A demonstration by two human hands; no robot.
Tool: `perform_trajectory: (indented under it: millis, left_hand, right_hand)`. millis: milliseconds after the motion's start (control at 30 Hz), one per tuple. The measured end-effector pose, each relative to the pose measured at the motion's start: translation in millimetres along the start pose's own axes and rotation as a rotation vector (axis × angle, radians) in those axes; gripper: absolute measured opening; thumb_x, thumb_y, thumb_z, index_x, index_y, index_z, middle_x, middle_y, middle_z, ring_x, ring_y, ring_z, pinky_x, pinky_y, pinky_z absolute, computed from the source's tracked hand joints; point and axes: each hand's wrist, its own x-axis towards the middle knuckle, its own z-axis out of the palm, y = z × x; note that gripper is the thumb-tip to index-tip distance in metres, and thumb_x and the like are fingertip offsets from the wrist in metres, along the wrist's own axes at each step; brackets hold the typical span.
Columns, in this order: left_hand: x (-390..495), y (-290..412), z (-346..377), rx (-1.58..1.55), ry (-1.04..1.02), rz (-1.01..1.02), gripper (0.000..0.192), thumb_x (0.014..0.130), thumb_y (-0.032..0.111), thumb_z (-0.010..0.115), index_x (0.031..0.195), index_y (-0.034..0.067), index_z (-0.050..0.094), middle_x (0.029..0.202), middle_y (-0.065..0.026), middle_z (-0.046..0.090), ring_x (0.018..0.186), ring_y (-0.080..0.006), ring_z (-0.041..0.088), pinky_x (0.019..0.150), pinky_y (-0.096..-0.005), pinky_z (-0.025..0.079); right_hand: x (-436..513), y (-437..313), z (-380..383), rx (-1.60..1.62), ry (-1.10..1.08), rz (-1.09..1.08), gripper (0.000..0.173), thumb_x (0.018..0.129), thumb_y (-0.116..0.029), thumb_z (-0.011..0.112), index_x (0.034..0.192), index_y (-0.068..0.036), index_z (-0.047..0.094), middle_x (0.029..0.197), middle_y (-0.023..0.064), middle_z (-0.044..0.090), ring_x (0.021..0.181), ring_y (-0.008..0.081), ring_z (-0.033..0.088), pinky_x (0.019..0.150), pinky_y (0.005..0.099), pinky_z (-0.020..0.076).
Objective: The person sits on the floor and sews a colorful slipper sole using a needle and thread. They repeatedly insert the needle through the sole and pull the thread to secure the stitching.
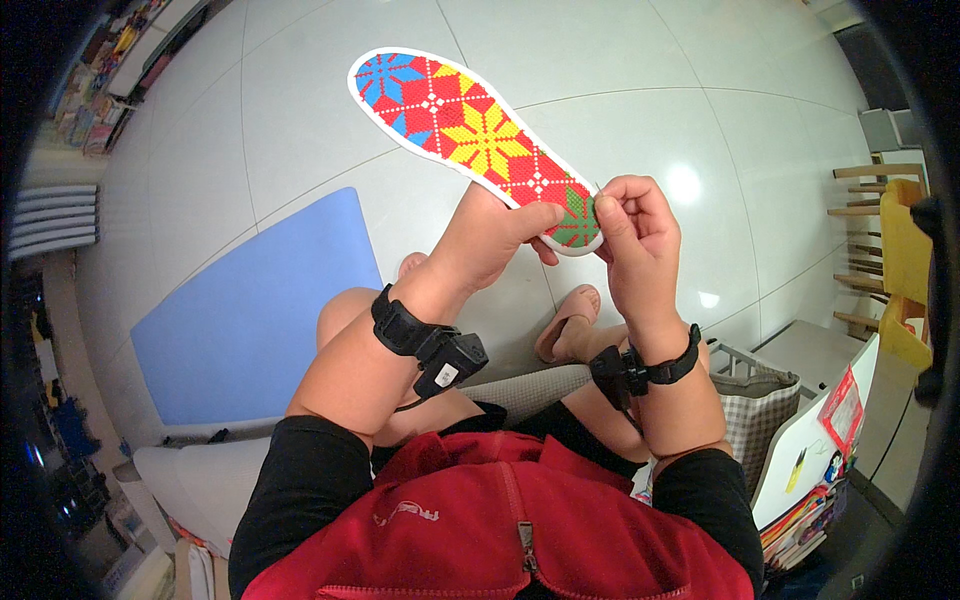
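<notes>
An embroidered insole (486,142) with a white rim is held up before me, its blue, yellow and green star motifs set on red. My left hand (510,225) grips the green end, thumb on top and fingers beneath. Right beside that end, the thumb and forefinger of my right hand (637,225) are pinched together at the rim. A thin needle (598,187) sticks up from those fingertips, and its lower part is hidden. Any thread on it is too fine to make out.
A blue mat or board (262,322) lies at left. On my right stand a white board (814,442) bearing a small yellow-handled tool (796,471), a checked fabric bag (761,420) and yellow chairs (904,240). Stocked shelves (124,60) line the far left.
</notes>
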Motion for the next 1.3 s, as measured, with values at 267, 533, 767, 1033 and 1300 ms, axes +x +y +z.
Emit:
perform_trajectory:
  millis: [267,533,767,1033,1300]
  left_hand:
    - [1,5,2,-0.014,0.019,0.024,0.026,0.078,0.003,0.061,0.102,-0.003,0.053,0.093,-0.0114,0.063,0.077,-0.0186,0.065,0.050,-0.0267,0.057]
    - [-1,7,-1,-0.061,-0.020,0.004,0.027,0.081,0.004,0.061,0.105,-0.003,0.052,0.097,-0.0125,0.063,0.084,-0.0204,0.066,0.053,-0.0285,0.059]
    - [0,8,0,-0.080,-0.023,0.042,0.033,0.080,0.005,0.064,0.110,-0.002,0.050,0.099,-0.0150,0.063,0.085,-0.0241,0.066,0.056,-0.0328,0.060]
    - [-1,12,-4,-0.127,0.037,0.059,0.030,0.080,0.001,0.062,0.108,-0.005,0.051,0.098,-0.0144,0.062,0.084,-0.0239,0.065,0.059,-0.0325,0.060]
    - [1,10,-19,-0.355,-0.226,0.084,0.025,0.076,0.018,0.064,0.090,0.004,0.049,0.069,-0.0136,0.061,0.064,-0.0267,0.061,0.050,-0.0306,0.045]
  right_hand:
    - [7,0,-9,-0.046,0.094,-0.081,0.011,0.089,-0.012,0.061,0.094,-0.003,0.056,0.076,-0.0020,0.052,0.059,0.0032,0.042,0.049,0.0179,0.0325]
    - [14,-2,-15,0.271,0.059,0.051,0.010,0.090,-0.011,0.058,0.095,-0.003,0.052,0.074,0.0026,0.053,0.050,0.0043,0.034,0.045,0.0194,0.0296]
    - [17,-2,-22,0.265,0.074,0.014,0.010,0.092,-0.013,0.056,0.095,-0.005,0.050,0.073,0.0033,0.054,0.051,0.0044,0.035,0.045,0.0187,0.0300]
    - [32,-25,-62,0.034,0.510,-0.312,0.007,0.091,-0.009,0.056,0.095,-0.005,0.054,0.072,0.0016,0.054,0.059,0.0048,0.046,0.046,0.0166,0.0316]
    - [19,-28,-37,0.011,0.403,-0.344,0.004,0.089,-0.005,0.055,0.092,-0.003,0.054,0.069,0.0004,0.052,0.056,0.0049,0.046,0.047,0.0174,0.0335]
